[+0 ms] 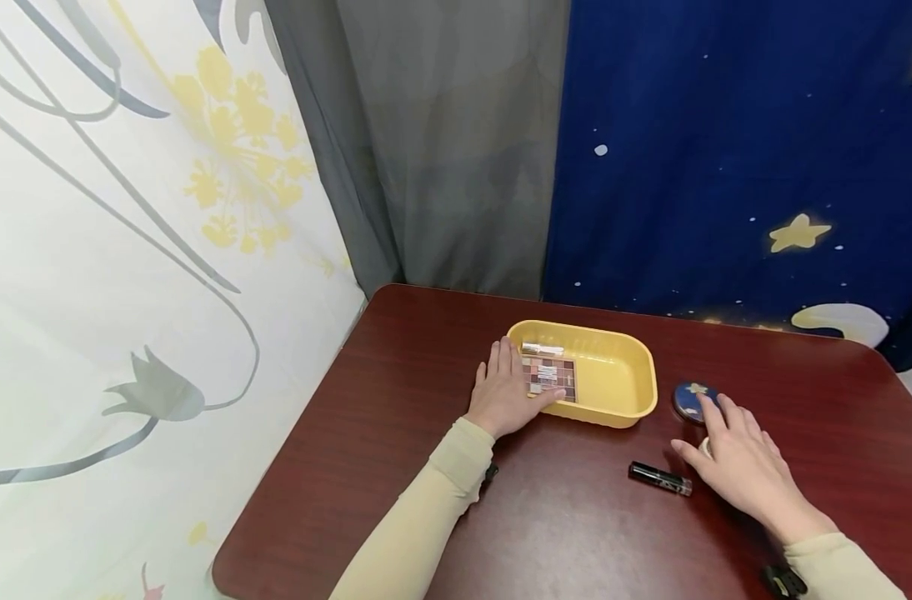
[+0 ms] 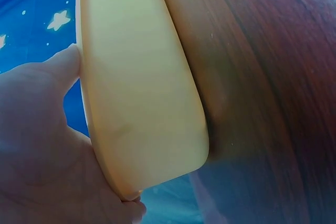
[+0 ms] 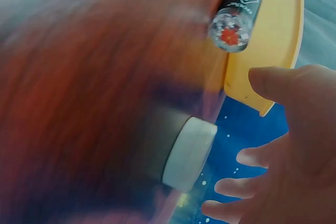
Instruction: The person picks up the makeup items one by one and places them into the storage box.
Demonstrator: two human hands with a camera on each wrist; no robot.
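My left hand [image 1: 504, 392] lies on the left corner of a yellow plastic tray [image 1: 628, 412], its fingers extended along the left rim and its thumb over the front rim. Within the tray are an eyeshadow palette [image 1: 564, 379] and a slim clear tube [image 1: 542, 349] with a silvery end. In the left wrist view, the thumb touches the rim above the tray's outer wall [image 2: 136, 87]. My right hand [image 1: 744, 462] hovers with spread fingers over a small white round container [image 3: 190, 155], which it mostly hides in the head view. No object is between the right fingers.
A round blue compact [image 1: 692, 402] with a star design lies just beyond the right fingertips. Left of that hand, a black lipstick tube [image 1: 658, 478] with a clear end lies on the dark red table [image 1: 561, 517]. Curtains [image 1: 456, 167] hang behind the table.
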